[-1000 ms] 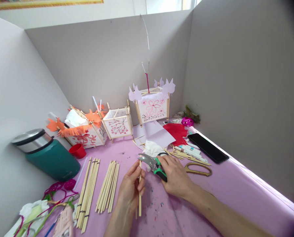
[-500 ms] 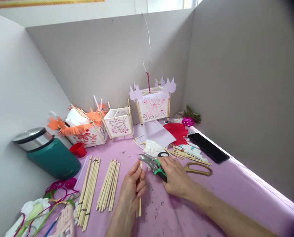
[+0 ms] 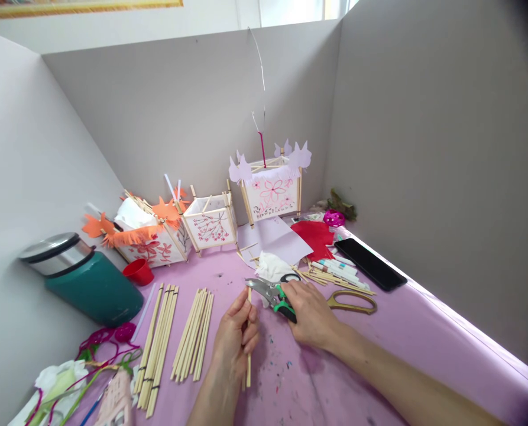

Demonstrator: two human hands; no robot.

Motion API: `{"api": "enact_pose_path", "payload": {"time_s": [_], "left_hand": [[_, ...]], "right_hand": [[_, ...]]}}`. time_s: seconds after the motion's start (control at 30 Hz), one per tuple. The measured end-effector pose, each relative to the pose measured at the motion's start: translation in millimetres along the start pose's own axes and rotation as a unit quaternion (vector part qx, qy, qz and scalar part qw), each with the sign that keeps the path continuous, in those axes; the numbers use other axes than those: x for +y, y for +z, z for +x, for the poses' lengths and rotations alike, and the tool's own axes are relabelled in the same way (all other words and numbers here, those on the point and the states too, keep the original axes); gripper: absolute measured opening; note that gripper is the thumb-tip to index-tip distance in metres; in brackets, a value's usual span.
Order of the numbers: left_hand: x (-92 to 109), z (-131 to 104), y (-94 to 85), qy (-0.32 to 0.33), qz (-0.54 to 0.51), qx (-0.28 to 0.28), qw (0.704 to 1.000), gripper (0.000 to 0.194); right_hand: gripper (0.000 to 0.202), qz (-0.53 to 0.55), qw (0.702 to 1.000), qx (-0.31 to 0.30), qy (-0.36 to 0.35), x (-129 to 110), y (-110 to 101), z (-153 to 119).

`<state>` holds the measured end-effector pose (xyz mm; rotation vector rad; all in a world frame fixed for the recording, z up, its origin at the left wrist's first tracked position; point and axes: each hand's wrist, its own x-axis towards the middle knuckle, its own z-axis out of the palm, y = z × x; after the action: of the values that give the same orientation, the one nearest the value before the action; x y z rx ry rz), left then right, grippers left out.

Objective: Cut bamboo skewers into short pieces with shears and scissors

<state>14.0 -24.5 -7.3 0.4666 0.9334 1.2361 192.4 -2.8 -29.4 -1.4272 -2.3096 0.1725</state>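
Observation:
My left hand (image 3: 237,334) is closed around thin wooden sticks (image 3: 249,370), which point up between thumb and fingers. Pruning shears (image 3: 270,293) with green and black handles are gripped in my right hand (image 3: 310,313). Their curved metal blades reach left to the top end of the sticks, just above my left fingertips; I cannot tell how far the blades are apart. Left of my left hand lies a loose pile of sticks (image 3: 193,335), and beside it a row of sticks tied with dark bands (image 3: 157,349).
Three decorated paper lanterns on stick frames stand at the back: orange-trimmed (image 3: 157,248), plain (image 3: 213,228), and lilac-trimmed (image 3: 275,195). A teal bottle (image 3: 97,290) and red cup (image 3: 138,271) are left. A phone (image 3: 370,264), markers (image 3: 341,272) and gold-handled scissors (image 3: 355,302) lie right.
The whole view has shifted slightly. My hands, the sticks and the shears keep nearly the same positions relative to each other, with the blades still at the stick tops.

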Motion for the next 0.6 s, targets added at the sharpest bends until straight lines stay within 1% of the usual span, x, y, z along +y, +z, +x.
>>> {"api": "enact_pose_path", "payload": {"time_s": [0.1, 0.17, 0.27, 0.33, 0.4, 0.43, 0.53, 0.6], "left_hand": [[0.1, 1.0, -1.2, -0.004, 0.005, 0.002, 1.0, 0.04], [0.8, 1.5, -2.3, -0.004, 0.009, -0.001, 1.0, 0.041], [1.8, 2.6, -5.2, 0.0, 0.014, -0.023, 1.0, 0.045], [1.8, 3.8, -7.2, 0.002, 0.015, -0.038, 0.999, 0.049], [1.4, 4.9, -8.7, 0.005, 0.013, -0.036, 0.999, 0.051], [1.2, 5.3, -9.1, 0.006, 0.012, -0.033, 0.999, 0.051], [0.9, 5.4, -9.2, 0.008, 0.008, -0.033, 0.999, 0.049], [1.5, 4.8, -8.8, 0.005, 0.006, -0.04, 0.999, 0.047]], "right_hand": [[0.041, -0.005, 1.0, 0.0, -0.005, 1.6, -0.6, 1.7], [0.037, -0.009, 1.0, 0.003, -0.005, 3.4, -2.2, 2.8], [0.026, -0.013, 1.0, -0.002, 0.018, 4.7, -6.0, 2.5], [0.023, -0.005, 1.0, -0.009, 0.027, 3.7, -8.5, 1.2], [0.024, 0.003, 1.0, 0.001, 0.025, 2.2, -10.3, 0.5], [0.026, 0.004, 1.0, 0.016, 0.024, 1.7, -10.9, 0.7], [0.036, 0.003, 0.998, 0.063, 0.014, 1.6, -11.6, 2.8], [0.043, 0.005, 0.998, 0.067, -0.002, 1.9, -11.6, 3.8]]}}
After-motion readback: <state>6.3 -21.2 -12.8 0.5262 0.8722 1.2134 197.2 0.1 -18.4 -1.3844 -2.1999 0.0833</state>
